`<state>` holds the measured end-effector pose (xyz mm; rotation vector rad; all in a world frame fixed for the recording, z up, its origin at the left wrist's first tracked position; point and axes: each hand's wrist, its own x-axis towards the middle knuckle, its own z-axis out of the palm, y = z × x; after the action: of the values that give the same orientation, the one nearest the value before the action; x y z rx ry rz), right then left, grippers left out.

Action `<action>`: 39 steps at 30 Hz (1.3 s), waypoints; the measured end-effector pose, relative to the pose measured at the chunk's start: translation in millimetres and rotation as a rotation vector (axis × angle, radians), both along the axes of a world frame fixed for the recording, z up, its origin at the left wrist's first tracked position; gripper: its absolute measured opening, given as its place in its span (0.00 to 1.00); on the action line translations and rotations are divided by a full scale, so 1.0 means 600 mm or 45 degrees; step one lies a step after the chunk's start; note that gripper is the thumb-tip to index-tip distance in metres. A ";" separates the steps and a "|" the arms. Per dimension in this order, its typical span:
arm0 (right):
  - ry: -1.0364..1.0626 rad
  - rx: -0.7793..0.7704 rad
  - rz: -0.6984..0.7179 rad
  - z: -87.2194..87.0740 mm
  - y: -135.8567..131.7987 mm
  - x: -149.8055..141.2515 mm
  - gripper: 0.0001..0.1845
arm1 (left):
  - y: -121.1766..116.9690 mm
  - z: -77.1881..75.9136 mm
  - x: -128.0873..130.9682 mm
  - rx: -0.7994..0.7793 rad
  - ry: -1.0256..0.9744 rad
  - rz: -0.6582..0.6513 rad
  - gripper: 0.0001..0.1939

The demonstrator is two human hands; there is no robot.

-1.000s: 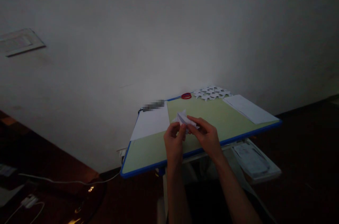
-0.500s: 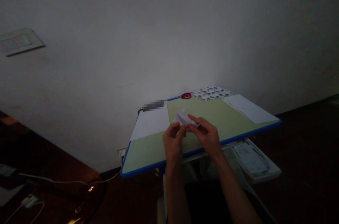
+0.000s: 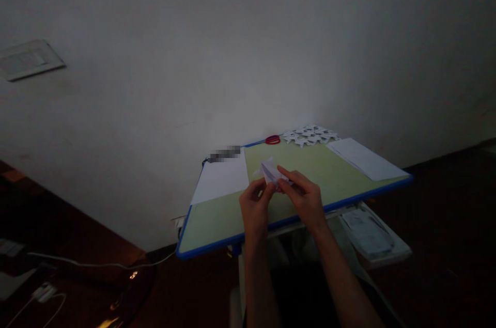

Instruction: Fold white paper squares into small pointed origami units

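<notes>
Both my hands pinch a small folded white paper piece (image 3: 270,170) just above the pale green desk (image 3: 329,168). My left hand (image 3: 254,207) grips its near left edge with thumb and fingers closed. Fingers of my right hand (image 3: 304,196) are pressed together on the paper's right side. The paper's pointed folds stick up beyond my fingertips.
A white sheet (image 3: 221,178) lies at the desk's left, another white sheet (image 3: 364,159) at the right. Several cut paper shapes (image 3: 310,135) and red-handled scissors (image 3: 272,139) sit at the far edge by the wall. Cables (image 3: 77,266) lie on the dark floor at left.
The folded paper has been lifted and turned slightly in my fingers; both hands shifted a little upward. Everything on the desk stayed put.
</notes>
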<state>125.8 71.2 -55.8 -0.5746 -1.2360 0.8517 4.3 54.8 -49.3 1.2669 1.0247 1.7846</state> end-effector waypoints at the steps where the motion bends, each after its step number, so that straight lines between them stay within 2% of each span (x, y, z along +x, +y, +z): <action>1: 0.005 -0.001 -0.015 0.000 0.000 0.000 0.17 | 0.000 -0.001 -0.001 0.001 -0.002 -0.019 0.14; 9: 0.012 0.005 0.004 0.002 0.001 0.002 0.17 | 0.004 -0.005 -0.003 0.028 -0.003 -0.012 0.15; 24: -0.069 0.010 0.041 -0.004 0.006 0.006 0.19 | 0.006 -0.007 -0.006 -0.003 -0.105 -0.097 0.14; 31: -0.177 0.111 -0.048 -0.004 0.008 0.004 0.21 | 0.002 -0.003 -0.008 -0.038 -0.146 -0.141 0.15; 36: -0.173 0.073 0.002 -0.003 0.006 0.010 0.21 | -0.004 0.003 -0.007 -0.040 -0.195 -0.103 0.15; 39: -0.180 0.064 0.041 -0.002 0.004 0.013 0.21 | -0.003 0.002 -0.008 0.031 -0.192 0.002 0.16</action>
<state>133.7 73.7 -57.0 -0.5830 -1.3946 0.8156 -0.6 53.0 -48.4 1.1271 0.9220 1.8683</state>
